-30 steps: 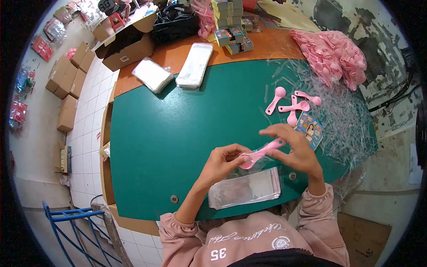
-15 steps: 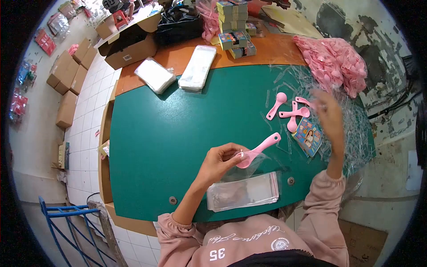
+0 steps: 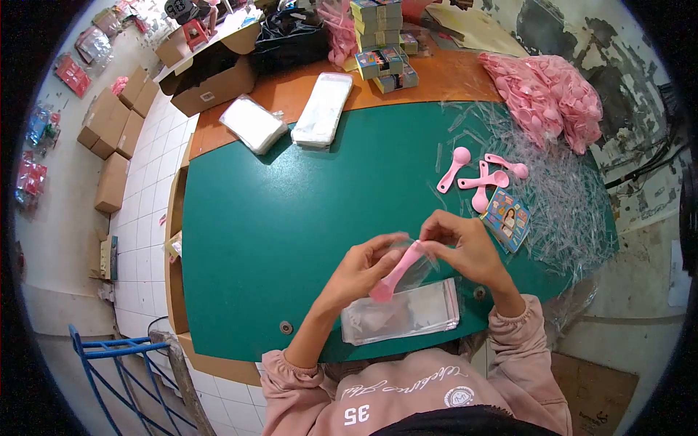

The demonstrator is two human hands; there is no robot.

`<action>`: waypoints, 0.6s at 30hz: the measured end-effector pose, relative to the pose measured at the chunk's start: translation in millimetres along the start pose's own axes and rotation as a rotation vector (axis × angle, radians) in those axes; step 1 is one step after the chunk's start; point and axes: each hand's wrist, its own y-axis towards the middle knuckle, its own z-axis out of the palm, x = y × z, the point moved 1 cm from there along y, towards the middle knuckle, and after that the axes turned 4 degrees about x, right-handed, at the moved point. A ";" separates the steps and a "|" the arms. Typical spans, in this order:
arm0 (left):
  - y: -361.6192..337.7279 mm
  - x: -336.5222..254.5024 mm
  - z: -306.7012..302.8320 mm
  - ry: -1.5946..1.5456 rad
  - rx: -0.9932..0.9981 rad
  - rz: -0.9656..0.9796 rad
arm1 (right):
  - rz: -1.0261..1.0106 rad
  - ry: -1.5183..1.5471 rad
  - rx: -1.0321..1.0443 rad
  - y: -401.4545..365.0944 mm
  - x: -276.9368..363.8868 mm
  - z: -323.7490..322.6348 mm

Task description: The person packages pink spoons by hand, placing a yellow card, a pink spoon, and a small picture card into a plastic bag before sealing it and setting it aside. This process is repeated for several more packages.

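Observation:
Above the near edge of the green table (image 3: 276, 218), my left hand (image 3: 360, 269) and my right hand (image 3: 465, 247) hold between them a small clear plastic bag (image 3: 416, 270) with a pink plastic spoon (image 3: 396, 275) inside it. The spoon's bowl points down and to the left. My right hand pinches the bag's upper end; my left grips its side. Under my hands lies a flat stack of clear bags (image 3: 400, 312). Several loose pink spoons (image 3: 476, 178) and a small picture card (image 3: 507, 219) lie to the right of my hands.
A big bag of pink spoons (image 3: 552, 98) sits at the far right, with a litter of clear plastic strips (image 3: 563, 189) around it. Two packs of clear bags (image 3: 320, 109), stacked card packs (image 3: 378, 43) and an open carton (image 3: 207, 76) stand at the back. Cartons lie on the tiled floor at left.
My right hand has come back from the loose spoons at the right and taken the bag's top. The spoon, which stuck out up and right, now sits inside the bag.

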 end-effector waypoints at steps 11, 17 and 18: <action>-6.0 -5.3 1.7 0.142 0.097 -0.040 | -0.376 -0.203 0.009 -4.5 5.4 5.7; -9.9 -22.6 2.4 -0.044 0.098 -0.006 | -0.376 -0.350 -0.059 -23.6 9.6 -18.2; -10.0 -22.9 -0.4 -0.047 0.101 -0.007 | -0.251 -0.449 -0.167 -29.7 4.1 -36.5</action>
